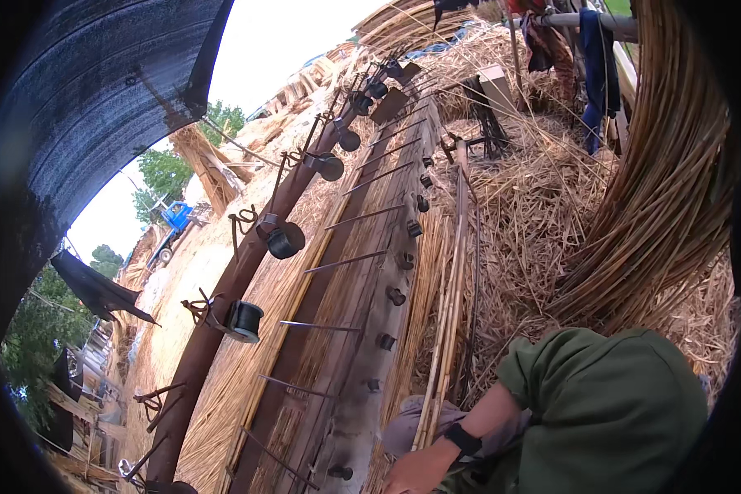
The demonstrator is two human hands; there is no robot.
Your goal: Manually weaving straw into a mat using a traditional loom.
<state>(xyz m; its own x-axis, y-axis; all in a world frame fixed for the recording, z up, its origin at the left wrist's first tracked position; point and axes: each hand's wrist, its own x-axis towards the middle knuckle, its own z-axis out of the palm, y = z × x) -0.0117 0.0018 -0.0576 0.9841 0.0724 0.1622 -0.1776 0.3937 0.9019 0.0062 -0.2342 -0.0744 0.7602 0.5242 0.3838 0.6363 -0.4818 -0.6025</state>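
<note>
At the bottom edge, my right hand (422, 473) is closed around the lower part of a thin bunch of long tan reed stalks (449, 329). Its fingertips are cut off by the picture's edge. The stalks slant up and away, beside a long weaving frame with a grey metal-faced beam (356, 416). Short dark pegs (396, 296) line that beam, and thin metal rods (321, 327) stick out across the reed mat (235, 403). A black watch and green sleeve (609, 403) show on my right arm. My left hand is out of view.
A rusty pipe (239, 276) carries several dark wire spools (244, 319) along the frame. A big reed bundle (667, 173) stands at the right over loose straw (514, 239). Dark shade cloth (111, 90) hangs at upper left; a blue truck (175, 216) is far off.
</note>
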